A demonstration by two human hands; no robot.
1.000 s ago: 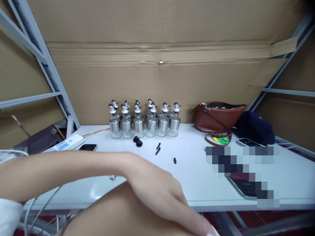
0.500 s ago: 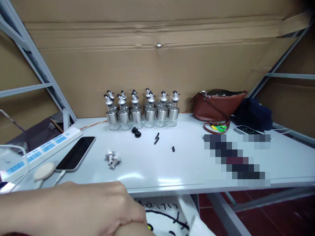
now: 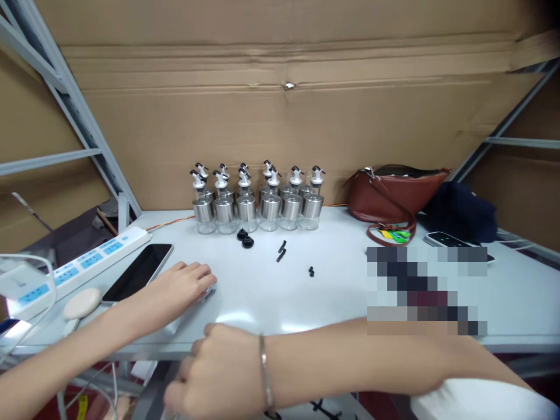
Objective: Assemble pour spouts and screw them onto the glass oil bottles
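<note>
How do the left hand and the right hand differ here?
The left hand is over the tabletop, partly covering something silvery; the right hand is nearer the camera, overlapping the tabletop's front edge in view.
The right hand has a thin bracelet at its wrist; the left hand shows none.
The left hand comes from picture left, the right hand from picture right.
Both are gloveless.

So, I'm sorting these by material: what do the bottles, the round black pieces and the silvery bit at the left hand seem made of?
Bottles: clear and glossy, glass or maybe plastic; their grey bands look like satin metal, given the soft sheen. Round black pieces: dark, opaque, likely rubber or plastic. Silvery bit: perhaps shiny metal, but the left hand partly covers it.
</note>
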